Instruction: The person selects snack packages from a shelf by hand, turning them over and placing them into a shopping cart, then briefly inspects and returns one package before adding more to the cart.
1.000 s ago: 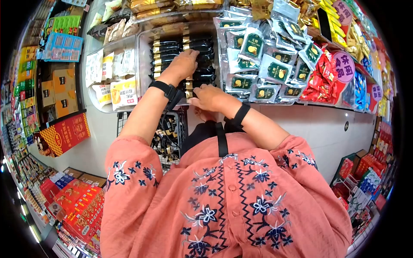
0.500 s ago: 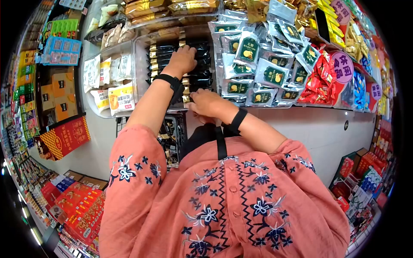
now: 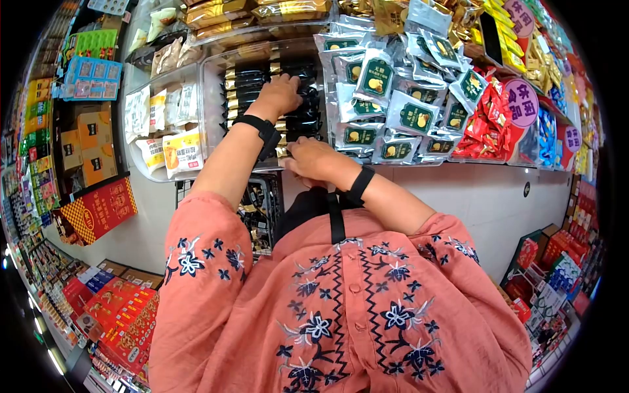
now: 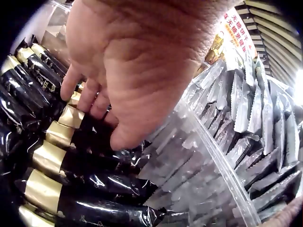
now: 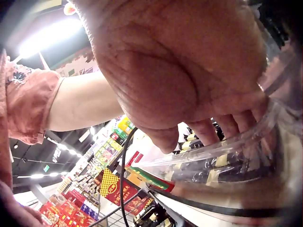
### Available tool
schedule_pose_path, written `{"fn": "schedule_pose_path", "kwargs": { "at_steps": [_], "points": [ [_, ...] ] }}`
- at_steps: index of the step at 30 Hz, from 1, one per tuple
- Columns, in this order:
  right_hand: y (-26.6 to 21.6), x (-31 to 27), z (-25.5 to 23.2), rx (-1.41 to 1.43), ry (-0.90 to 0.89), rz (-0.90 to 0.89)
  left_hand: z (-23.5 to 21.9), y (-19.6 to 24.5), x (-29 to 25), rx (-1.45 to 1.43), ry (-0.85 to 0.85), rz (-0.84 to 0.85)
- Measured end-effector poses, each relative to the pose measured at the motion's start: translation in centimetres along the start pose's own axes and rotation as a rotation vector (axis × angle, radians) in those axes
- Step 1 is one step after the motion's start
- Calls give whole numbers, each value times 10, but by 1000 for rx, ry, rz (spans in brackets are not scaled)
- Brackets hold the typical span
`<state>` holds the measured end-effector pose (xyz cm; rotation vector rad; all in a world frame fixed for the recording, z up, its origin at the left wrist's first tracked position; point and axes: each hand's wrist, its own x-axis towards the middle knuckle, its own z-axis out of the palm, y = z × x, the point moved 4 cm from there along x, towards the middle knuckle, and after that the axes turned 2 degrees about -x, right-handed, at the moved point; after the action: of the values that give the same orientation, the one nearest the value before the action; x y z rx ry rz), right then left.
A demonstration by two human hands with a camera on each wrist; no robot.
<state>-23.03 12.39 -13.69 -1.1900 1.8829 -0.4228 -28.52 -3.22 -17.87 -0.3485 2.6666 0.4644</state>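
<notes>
In the head view, my left hand rests on black packets with gold bands, laid in two columns inside a clear plastic bin. The left wrist view has its fingers reaching down among the packets, thumb lower to the right; the fingertips are partly hidden. My right hand lies over the near wall of the same bin, at the close end of the right column. From the right wrist, that hand's fingers show inside the clear wall, with the thumb outside it.
To the right are silver pouches with green labels, then red packets. White and yellow packets fill the bin to the left. A wire cart with black-and-gold packets stands below. Gold packs sit behind.
My right hand has shifted slightly left and farther over the packets at the bin's near end. My left hand stays over the same column. The whole shelf sits a little farther left in view.
</notes>
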Motion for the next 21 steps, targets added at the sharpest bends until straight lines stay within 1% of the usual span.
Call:
{"fn": "schedule_pose_path", "kwargs": {
  "at_steps": [4,10,13,17,20,21],
  "points": [
    [-1,0,0,1,11,-1,1,-2,-6,-29,-3,7],
    [0,0,0,7,12,-3,2,-12,-2,-147,76,77],
    [0,-1,-1,23,19,-12,-6,-11,-3,-149,128,81],
    [0,-1,1,27,36,1,-23,-8,0,-79,382,140],
    [0,0,0,28,63,6,-12,-16,14,-65,308,112],
    [-1,1,-1,31,52,5,-9,-16,14,-32,281,79]
  ]
}}
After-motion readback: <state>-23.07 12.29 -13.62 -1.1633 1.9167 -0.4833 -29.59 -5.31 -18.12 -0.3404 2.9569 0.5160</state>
